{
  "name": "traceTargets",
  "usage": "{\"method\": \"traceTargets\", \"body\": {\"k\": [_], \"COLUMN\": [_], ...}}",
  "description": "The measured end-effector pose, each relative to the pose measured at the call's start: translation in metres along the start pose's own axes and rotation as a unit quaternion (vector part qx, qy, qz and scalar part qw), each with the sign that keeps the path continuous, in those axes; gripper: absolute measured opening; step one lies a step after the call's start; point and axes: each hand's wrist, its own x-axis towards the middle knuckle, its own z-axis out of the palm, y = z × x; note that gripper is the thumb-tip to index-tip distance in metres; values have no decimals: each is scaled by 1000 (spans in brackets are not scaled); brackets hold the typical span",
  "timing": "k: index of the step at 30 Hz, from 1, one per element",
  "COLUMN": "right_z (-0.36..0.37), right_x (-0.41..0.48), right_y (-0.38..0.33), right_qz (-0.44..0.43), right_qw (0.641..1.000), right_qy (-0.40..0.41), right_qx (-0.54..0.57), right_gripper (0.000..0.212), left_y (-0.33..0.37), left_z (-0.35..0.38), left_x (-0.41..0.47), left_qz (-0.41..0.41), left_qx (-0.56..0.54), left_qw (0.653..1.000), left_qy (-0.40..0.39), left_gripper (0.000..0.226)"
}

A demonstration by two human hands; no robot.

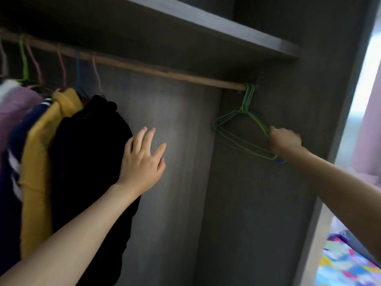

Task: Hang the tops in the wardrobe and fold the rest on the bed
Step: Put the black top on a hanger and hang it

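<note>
Wardrobe rail (165,72), open middle, right hand (285,141) gripping hangers (246,98)

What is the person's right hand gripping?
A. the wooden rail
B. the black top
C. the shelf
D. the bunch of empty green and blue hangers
D: the right hand is closed round the lower corner of the empty hangers hanging at the right end of the rail.
</note>
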Motion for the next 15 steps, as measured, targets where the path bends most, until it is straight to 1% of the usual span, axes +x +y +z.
{"method": "traceTargets", "body": {"k": [3,7,10,13,15], "right_z": [7,11,11,15,18], "right_x": [-3,-2,1,6,9], "right_y": [9,6,0,-4,-7], "right_qz": [-6,-11,2,0,9], "right_qw": [999,1000,1000,999,999], "right_qy": [-33,-2,-14,-49,-37], "right_qx": [-20,-11,12,-10,15], "right_gripper": [26,24,35,25,25], "left_y": [11,20,21,17,13], "left_z": [9,12,12,8,5], "left_x": [1,-2,-6,-9,-13], "left_qz": [-7,-12,-20,-27,-31], "left_qx": [-15,-23,-15,2,9], "left_qw": [1000,1000,999,999,999], "left_qy": [-12,-18,-22,-23,-26], "left_gripper": [38,38,39,40,41]}}
